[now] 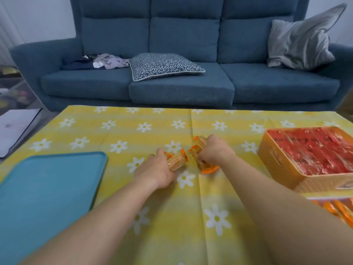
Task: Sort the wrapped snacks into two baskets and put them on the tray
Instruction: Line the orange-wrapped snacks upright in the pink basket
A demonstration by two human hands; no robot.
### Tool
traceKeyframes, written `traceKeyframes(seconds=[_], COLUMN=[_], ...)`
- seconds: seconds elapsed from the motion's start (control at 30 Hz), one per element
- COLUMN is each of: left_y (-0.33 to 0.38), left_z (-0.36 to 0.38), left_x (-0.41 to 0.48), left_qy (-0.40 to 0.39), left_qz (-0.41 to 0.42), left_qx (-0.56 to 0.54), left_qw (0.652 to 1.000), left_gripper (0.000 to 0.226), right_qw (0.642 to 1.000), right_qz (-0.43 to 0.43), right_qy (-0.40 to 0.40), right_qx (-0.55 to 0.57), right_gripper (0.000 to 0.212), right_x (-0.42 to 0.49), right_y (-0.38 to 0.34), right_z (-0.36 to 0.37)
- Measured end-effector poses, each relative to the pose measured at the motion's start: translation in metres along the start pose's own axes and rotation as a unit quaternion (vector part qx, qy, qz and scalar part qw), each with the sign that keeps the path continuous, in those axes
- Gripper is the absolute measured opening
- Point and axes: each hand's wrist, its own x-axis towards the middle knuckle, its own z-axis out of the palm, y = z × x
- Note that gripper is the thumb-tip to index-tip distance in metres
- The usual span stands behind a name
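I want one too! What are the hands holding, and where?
The left hand grips orange-wrapped snacks around their middle; the right hand grips another bunch the same way.

big blue three-seat sofa (pixel 179 60) along the back; patterned cushion (pixel 164 66) lying flat, grey pillow (pixel 301 43) propped at right, clothes pile (pixel 99 61) on the left seat; pale wall (pixel 34 16) behind

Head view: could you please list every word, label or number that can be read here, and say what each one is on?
Nothing can be read for certain.
Red wrappers in the basket: rows of dark print, too blurred to read.
White sheet at the left edge: one small dark mark, too small to read.
Orange snacks gripped by the left hand and right hand: no print shows.
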Motion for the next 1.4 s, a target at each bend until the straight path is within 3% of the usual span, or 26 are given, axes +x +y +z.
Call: traceKeyframes(seconds=[0.1, 0.2, 0.3, 0.47, 0.6, 0.73, 0.83, 0.9, 0.97, 1.0, 1.07, 1.13, 1.23, 1.3, 1.4], left_y=[0.002, 0.008, 0.017, 0.022, 0.04, 0.093, 0.151, 0.189, 0.22, 0.23, 0.242, 0.24, 0.229, 0.222, 0.213], left_z=[0.004, 0.006, 0.012, 0.007, -0.014, -0.014, 0.002, 0.016, 0.028, 0.033, 0.043, 0.054, 0.06, 0.059, 0.054], left_x=[-0.018, -0.031, -0.043, -0.07, -0.103, -0.147, -0.181, -0.198, -0.208, -0.213, -0.215, -0.214, -0.208, -0.207, -0.207], left_qy=[-0.018, -0.034, -0.023, -0.047, -0.062, -0.072, -0.059, -0.051, -0.045, -0.046, -0.034, -0.042, -0.057, -0.036, 0.0], left_qz=[-0.032, -0.048, -0.054, -0.063, -0.008, 0.064, 0.118, 0.154, 0.191, 0.207, 0.228, 0.214, 0.218, 0.249, 0.268], left_qx=[-0.094, -0.231, -0.364, -0.521, -0.553, -0.56, -0.55, -0.525, -0.488, -0.436, -0.204, -0.017, -0.062, -0.148, -0.227], left_qw=[0.995, 0.971, 0.93, 0.85, 0.831, 0.823, 0.825, 0.835, 0.85, 0.874, 0.952, 0.976, 0.972, 0.957, 0.936], left_gripper=[0.08, 0.079, 0.056, 0.022, 0.051, 0.053, 0.056, 0.066, 0.075, 0.083, 0.108, 0.136, 0.154, 0.15, 0.121], right_qw=[0.994, 0.981, 0.951, 0.88, 0.873, 0.919, 0.916, 0.906, 0.886, 0.892, 0.962, 0.993, 0.992, 0.989, 0.985], right_qz=[0.043, 0.053, 0.058, 0.065, 0.034, -0.032, -0.059, -0.045, -0.023, -0.013, -0.014, 0.036, 0.025, 0.006, -0.011], right_qy=[0.008, -0.035, -0.079, -0.134, -0.097, 0.036, 0.121, 0.133, 0.144, 0.157, 0.14, 0.109, 0.12, 0.144, 0.165], right_qx=[0.1, 0.182, 0.292, 0.452, 0.476, 0.392, 0.378, 0.4, 0.44, 0.423, 0.234, 0.034, 0.009, 0.005, 0.052], right_gripper=[0.026, 0.018, 0.012, 0.042, 0.039, 0.039, 0.055, 0.068, 0.065, 0.061, 0.058, 0.065, 0.093, 0.103, 0.085], right_x=[-0.026, -0.048, -0.067, -0.099, -0.133, -0.177, -0.211, -0.228, -0.237, -0.241, -0.24, -0.237, -0.234, -0.235, -0.235], right_y=[0.021, 0.025, 0.016, 0.007, 0.013, 0.054, 0.105, 0.145, 0.179, 0.194, 0.219, 0.236, 0.25, 0.259, 0.273], right_z=[0.002, 0.009, 0.015, 0.014, -0.021, -0.077, -0.118, -0.139, -0.152, -0.153, -0.145, -0.129, -0.133, -0.143, -0.155])
